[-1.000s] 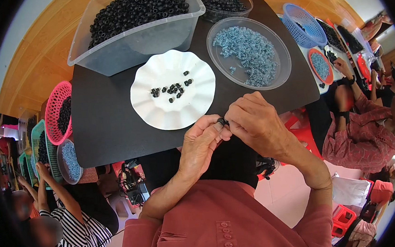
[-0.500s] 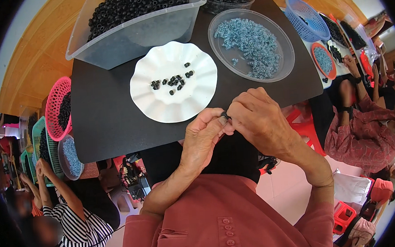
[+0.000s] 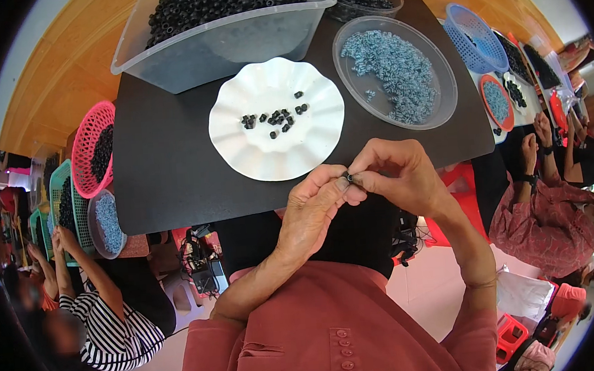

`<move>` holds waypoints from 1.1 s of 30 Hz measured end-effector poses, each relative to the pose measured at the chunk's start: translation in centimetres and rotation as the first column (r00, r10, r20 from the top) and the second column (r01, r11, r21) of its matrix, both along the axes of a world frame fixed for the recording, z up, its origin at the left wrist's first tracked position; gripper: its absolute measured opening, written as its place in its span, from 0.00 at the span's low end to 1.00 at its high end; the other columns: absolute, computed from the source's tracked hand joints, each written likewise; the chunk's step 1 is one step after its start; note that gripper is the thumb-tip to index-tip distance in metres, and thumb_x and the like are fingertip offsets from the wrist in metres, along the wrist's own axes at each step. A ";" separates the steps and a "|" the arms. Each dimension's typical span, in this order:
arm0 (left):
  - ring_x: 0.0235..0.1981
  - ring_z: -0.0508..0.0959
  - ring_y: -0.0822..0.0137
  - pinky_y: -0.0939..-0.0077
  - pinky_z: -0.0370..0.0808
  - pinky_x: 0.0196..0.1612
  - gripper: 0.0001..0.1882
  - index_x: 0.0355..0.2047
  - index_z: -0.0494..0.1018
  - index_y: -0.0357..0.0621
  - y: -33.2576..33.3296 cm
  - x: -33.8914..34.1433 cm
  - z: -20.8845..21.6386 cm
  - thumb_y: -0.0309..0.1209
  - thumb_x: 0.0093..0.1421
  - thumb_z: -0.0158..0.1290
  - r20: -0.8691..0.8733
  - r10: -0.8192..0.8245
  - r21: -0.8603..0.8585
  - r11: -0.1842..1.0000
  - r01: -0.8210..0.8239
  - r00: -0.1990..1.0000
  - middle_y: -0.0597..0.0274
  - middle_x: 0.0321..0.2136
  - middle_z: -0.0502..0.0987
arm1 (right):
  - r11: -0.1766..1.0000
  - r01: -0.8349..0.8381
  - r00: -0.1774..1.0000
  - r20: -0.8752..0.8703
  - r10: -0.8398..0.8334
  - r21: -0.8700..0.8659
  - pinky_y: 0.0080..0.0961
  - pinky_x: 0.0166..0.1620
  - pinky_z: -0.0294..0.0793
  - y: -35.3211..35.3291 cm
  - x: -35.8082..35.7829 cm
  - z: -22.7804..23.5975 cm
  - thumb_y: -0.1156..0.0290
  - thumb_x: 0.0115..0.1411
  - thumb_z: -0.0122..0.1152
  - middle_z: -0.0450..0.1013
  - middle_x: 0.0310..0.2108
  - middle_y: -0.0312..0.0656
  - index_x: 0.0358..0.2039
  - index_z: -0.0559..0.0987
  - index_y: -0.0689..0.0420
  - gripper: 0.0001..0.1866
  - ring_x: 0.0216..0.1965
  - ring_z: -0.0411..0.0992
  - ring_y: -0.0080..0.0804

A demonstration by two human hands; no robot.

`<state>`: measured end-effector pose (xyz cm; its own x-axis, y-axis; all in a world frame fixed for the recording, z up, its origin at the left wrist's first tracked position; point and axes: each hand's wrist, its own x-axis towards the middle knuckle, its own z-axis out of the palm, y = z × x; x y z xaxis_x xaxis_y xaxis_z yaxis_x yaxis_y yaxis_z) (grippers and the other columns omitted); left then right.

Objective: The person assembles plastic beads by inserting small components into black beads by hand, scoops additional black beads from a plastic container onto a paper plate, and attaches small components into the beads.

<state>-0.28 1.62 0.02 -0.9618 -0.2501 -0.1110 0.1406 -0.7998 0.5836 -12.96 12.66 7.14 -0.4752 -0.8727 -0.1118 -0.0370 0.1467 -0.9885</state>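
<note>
My left hand (image 3: 315,208) pinches a small black cylindrical part (image 3: 349,176) between thumb and forefinger, just off the table's near edge. From the other side my right hand (image 3: 405,179) closes thumb and forefinger on the same part. Whether it also pinches a smaller piece there is hidden by the fingertips. Beyond my hands lies a white plate (image 3: 240,148) with a wavy rim, bearing several small black parts (image 3: 279,117). A clear round bowl (image 3: 446,101) to the right holds many small blue coil-shaped pieces (image 3: 399,74).
A large clear bin (image 3: 221,51) full of black parts stands at the back left, a round tub (image 3: 395,6) of them beside it. Co-workers sit on both sides. A pink basket (image 3: 81,151) is at left, a blue basket (image 3: 468,39) at right.
My right hand has turned, its thumb and forefinger now showing at the black part. The whole view has shifted slightly. The plate's parts look the same.
</note>
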 end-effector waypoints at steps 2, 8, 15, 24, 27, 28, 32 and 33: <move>0.34 0.76 0.71 0.76 0.73 0.42 0.10 0.43 0.69 0.34 -0.1 0.1 0.3 0.25 0.64 0.44 -0.024 0.011 0.005 1.000 -0.011 1.000 0.57 0.32 0.76 | 1.000 -0.010 1.000 0.012 0.010 0.011 0.15 0.31 0.71 -0.1 -0.2 -0.4 0.80 0.53 0.56 0.74 0.22 0.35 0.26 0.74 0.64 0.01 0.25 0.71 0.16; 0.34 0.77 0.71 0.76 0.73 0.42 0.10 0.43 0.69 0.34 -0.4 0.3 0.4 0.26 0.64 0.43 -0.004 0.020 -0.001 1.000 -0.020 1.000 0.57 0.32 0.76 | 0.999 -0.018 1.000 0.006 0.018 0.040 0.15 0.32 0.72 -0.6 -0.4 -0.7 0.79 0.55 0.55 0.73 0.23 0.35 0.28 0.74 0.65 0.02 0.26 0.71 0.15; 0.34 0.76 0.72 0.77 0.73 0.42 0.09 0.42 0.69 0.34 -0.4 0.4 0.2 0.25 0.64 0.42 -0.003 0.009 -0.020 1.000 -0.009 1.000 0.58 0.31 0.75 | 0.996 -0.055 0.975 0.210 0.067 -0.066 0.15 0.31 0.71 -0.8 -0.3 -1.3 0.78 0.57 0.57 0.71 0.22 0.35 0.31 0.73 0.64 0.03 0.25 0.69 0.16; 0.33 0.75 0.73 0.80 0.71 0.40 0.10 0.42 0.69 0.34 -0.2 0.3 0.6 0.26 0.64 0.42 0.031 0.033 0.012 0.999 -0.034 0.999 0.58 0.30 0.75 | 0.986 -0.161 0.975 -0.147 0.166 0.044 0.14 0.29 0.69 -1.1 -1.2 -0.5 0.79 0.53 0.58 0.71 0.21 0.32 0.26 0.73 0.62 0.03 0.24 0.69 0.15; 0.32 0.75 0.72 0.80 0.71 0.39 0.10 0.42 0.68 0.34 -0.2 0.2 0.5 0.27 0.65 0.42 0.020 0.026 -0.023 0.999 -0.026 0.999 0.58 0.30 0.75 | 0.987 -0.157 0.988 0.009 0.157 0.040 0.15 0.27 0.68 -2.5 -1.4 1.1 0.78 0.51 0.60 0.71 0.20 0.32 0.26 0.75 0.62 0.03 0.23 0.68 0.15; 0.32 0.75 0.72 0.80 0.71 0.39 0.10 0.42 0.68 0.34 -0.1 0.1 0.4 0.27 0.65 0.42 0.002 0.020 -0.053 0.998 -0.020 1.000 0.58 0.30 0.75 | 0.986 -0.160 0.987 0.004 0.160 0.039 0.15 0.27 0.68 -3.3 -1.9 0.8 0.78 0.51 0.60 0.71 0.20 0.32 0.26 0.75 0.62 0.03 0.23 0.68 0.15; 0.37 0.75 0.65 0.73 0.70 0.46 0.10 0.42 0.68 0.35 -0.3 0.4 0.2 0.28 0.64 0.43 0.091 -0.018 -0.088 0.996 0.026 0.996 0.57 0.26 0.75 | 1.000 0.021 0.782 -0.623 -0.019 -0.005 0.22 0.26 0.69 -8.0 -4.5 0.5 0.77 0.51 0.58 0.72 0.20 0.38 0.28 0.77 0.61 0.03 0.21 0.71 0.23; 0.37 0.75 0.65 0.73 0.70 0.46 0.10 0.42 0.68 0.35 -0.3 0.4 0.2 0.28 0.64 0.43 0.083 -0.017 -0.089 0.996 0.024 0.996 0.57 0.26 0.75 | 0.998 -0.051 0.657 -0.754 0.012 -0.028 0.27 0.27 0.70 -8.9 -5.5 -0.3 0.78 0.50 0.57 0.73 0.22 0.40 0.28 0.77 0.61 0.04 0.23 0.72 0.31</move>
<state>0.13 1.29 0.27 -0.9554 -0.2432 -0.1676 0.0736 -0.7456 0.6623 -18.43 3.75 6.85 -0.3516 -0.8834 0.3097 -0.7756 0.0897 -0.6248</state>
